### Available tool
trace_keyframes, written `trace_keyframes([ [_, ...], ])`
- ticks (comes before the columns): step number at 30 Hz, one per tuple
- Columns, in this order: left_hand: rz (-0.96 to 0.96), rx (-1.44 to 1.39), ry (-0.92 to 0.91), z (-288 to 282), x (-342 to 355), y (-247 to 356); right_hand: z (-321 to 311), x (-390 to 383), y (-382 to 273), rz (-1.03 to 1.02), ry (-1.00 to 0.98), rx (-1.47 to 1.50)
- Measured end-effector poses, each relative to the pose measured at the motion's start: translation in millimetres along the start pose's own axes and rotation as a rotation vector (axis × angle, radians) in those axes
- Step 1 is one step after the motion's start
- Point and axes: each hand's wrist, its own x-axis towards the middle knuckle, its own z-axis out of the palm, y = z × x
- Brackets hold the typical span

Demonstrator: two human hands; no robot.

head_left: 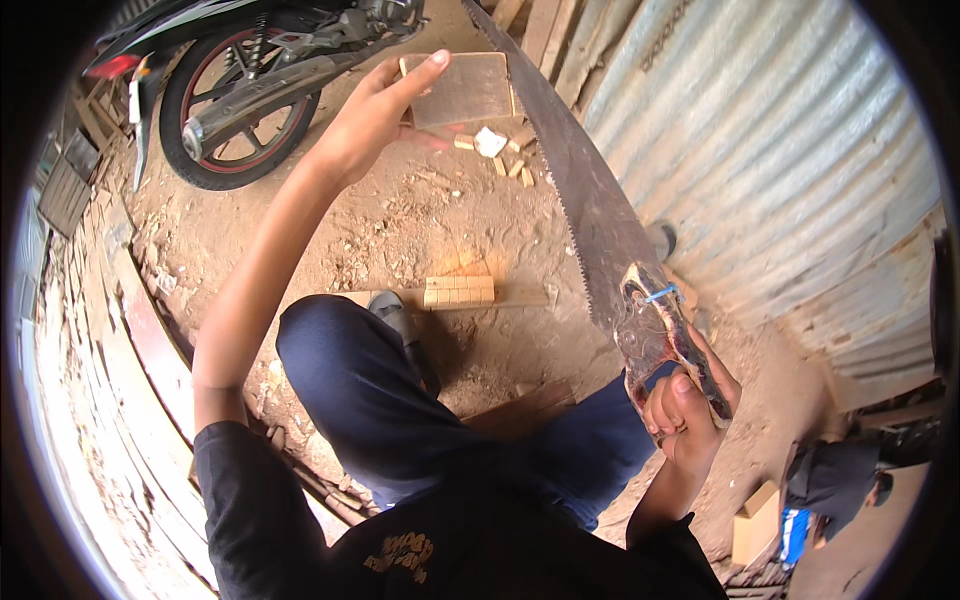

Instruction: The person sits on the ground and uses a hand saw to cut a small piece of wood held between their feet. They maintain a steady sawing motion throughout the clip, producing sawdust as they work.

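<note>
A handsaw with a long, dark, toothed blade (590,200) slants across the upper right. Its worn handle, with a blue tie (660,293) around it, sits in my right hand (685,415), fingers wrapped through the grip. My left arm reaches far forward, and my left hand (385,105) grips a flat rectangular wooden block (462,90) by its left edge, thumb on top. The block's right edge lies beside the blade near the saw's far end; I cannot tell whether they touch. Between my feet, small cut wood blocks (459,292) are lined up in rows on a narrow board.
Several small wood pieces (514,168) and a white lump (490,142) lie on the dirt ground. A motorcycle (245,95) stands at the far left. Corrugated metal sheeting (770,150) walls the right. Planks (130,380) run along the left. Another person (835,475) is by a cardboard box (755,525).
</note>
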Motion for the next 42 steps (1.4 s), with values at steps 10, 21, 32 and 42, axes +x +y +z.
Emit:
trace_keyframes([
  [10, 0.182, -0.194, 0.247, -15, -13, 20, -7, 49, -33, -0.243, -0.257, -0.34],
  [21, 0.388, 0.572, 0.458, -46, 10, -67, 11, 126, -20, 0.273, -0.333, 0.048],
  [32, 0.529, 1.09, 0.207, -85, -12, -44, -18, 170, -11, 0.3, -0.559, 0.059],
  [42, 0.91, 1.531, 0.247, -118, -52, -36, -13, 179, -1, 0.288, -0.328, 0.049],
])
